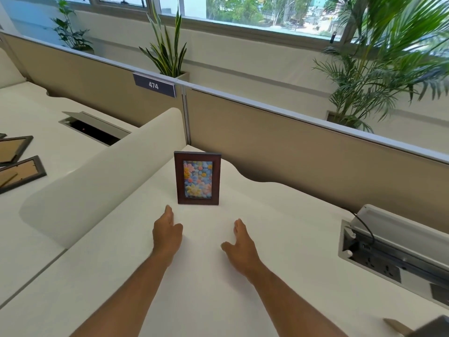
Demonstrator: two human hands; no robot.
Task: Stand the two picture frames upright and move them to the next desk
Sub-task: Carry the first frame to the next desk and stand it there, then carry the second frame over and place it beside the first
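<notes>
Picture frame (197,178): dark reddish-brown wood look, smooth with a low sheen; glazed front, slightly glossy over a printed flower picture.
Desk (218,288): white top, matt and smooth, no grain showing.
Divider (102,171) between the desks: off-white, matt, rounded edge; material cannot be told.
Back panel (303,152): tan, cloth-like, matt, capped by a pale smooth rail.
Number plate (154,84): dark blue, flat, smooth, plastic-looking.
Socket box (388,251): grey brushed-metal look, matt lid; black rubbery cable.
Two frames (17,164) lying on the far desk: dark rims, brown cardboard-like backs, dull.
</notes>
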